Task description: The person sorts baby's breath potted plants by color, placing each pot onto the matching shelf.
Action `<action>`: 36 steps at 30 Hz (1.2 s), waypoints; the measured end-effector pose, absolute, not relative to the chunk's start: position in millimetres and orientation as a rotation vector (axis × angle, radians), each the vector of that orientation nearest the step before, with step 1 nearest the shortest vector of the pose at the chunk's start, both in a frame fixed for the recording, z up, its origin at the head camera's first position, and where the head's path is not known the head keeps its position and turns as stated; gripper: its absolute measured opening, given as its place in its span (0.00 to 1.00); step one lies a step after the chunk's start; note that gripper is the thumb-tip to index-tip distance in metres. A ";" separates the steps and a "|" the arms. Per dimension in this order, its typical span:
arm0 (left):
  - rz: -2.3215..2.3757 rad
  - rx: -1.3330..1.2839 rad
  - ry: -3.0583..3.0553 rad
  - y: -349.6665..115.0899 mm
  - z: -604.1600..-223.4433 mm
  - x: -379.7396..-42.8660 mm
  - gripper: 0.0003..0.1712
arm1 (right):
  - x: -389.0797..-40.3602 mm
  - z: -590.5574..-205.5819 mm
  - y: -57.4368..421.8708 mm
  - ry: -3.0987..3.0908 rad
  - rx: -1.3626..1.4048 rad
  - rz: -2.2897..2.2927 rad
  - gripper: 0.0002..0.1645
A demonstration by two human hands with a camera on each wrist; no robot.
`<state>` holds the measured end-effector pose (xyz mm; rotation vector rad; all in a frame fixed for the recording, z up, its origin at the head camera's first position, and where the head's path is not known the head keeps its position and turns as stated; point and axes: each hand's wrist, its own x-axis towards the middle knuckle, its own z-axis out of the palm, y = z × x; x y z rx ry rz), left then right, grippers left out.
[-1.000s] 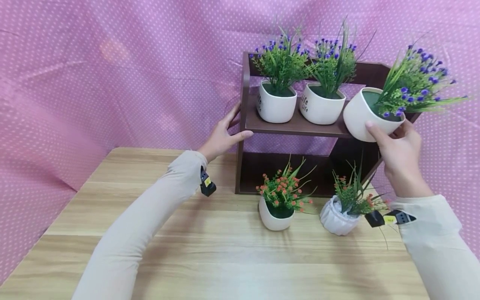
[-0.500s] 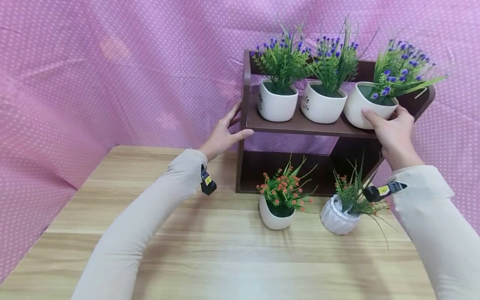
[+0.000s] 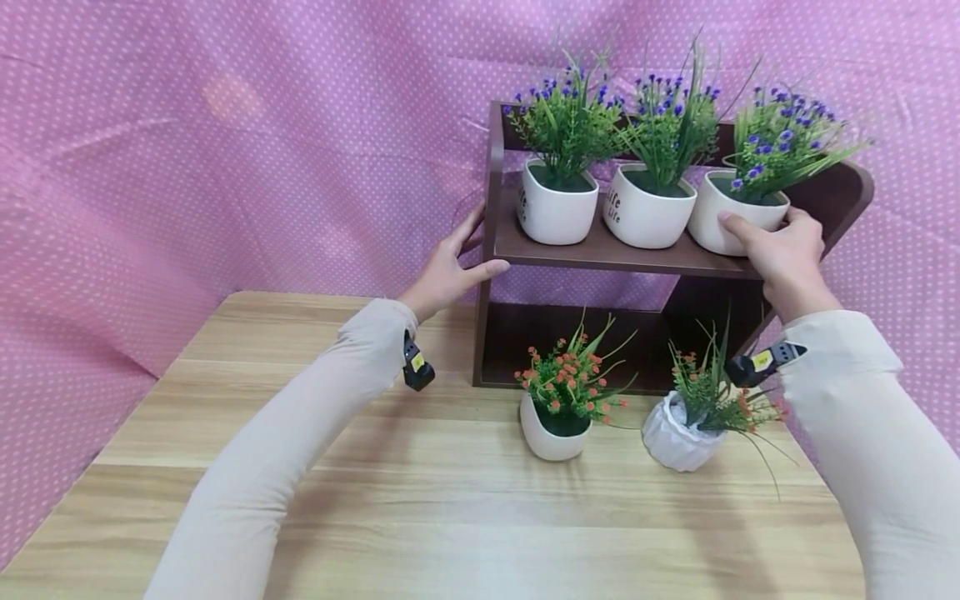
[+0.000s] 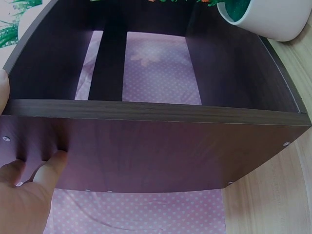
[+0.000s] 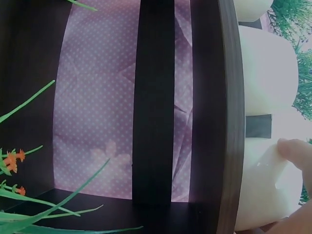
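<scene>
On the upper board of a dark brown shelf (image 3: 615, 258), three white pots of purple flowers stand in a row. My right hand (image 3: 787, 254) grips the rightmost potted plant (image 3: 738, 218), thumb on its front; the other fingers are mostly hidden behind it. That pot looks upright on the board, beside the middle potted plant (image 3: 647, 212). At the row's left is another potted plant (image 3: 557, 208). My left hand (image 3: 442, 275) rests against the shelf's left side panel, thumb at the front edge. In the left wrist view its straight fingertips (image 4: 54, 163) press the panel.
Before the shelf, on the wooden table (image 3: 450, 517), stand a white pot with orange flowers (image 3: 553, 433) and a ruffled white pot (image 3: 678, 437) with grassy leaves and orange flowers. A pink dotted cloth (image 3: 300, 150) hangs behind. The shelf's right panel (image 3: 843, 196) rises beside my right hand.
My right hand has moved left and slightly up, bringing the tilted rightmost potted plant upright onto the upper board next to the middle one. My left hand has stayed against the shelf.
</scene>
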<state>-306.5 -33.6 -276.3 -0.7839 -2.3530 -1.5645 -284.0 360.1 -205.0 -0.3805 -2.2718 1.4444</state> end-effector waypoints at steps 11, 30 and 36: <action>-1.560 -0.774 -2.367 -33.9 -276.0 -305.7 0.51 | -286.2 -212.3 362.2 -2.344 -0.441 1.284 0.52; -1.604 -0.770 -2.355 -33.9 -277.3 -303.9 0.51 | -281.5 -215.3 358.2 -2.382 -0.480 1.180 0.53; -1.620 -0.781 -2.339 -33.4 -276.0 -305.2 0.51 | -272.8 -215.4 357.5 -2.384 -0.433 1.125 0.49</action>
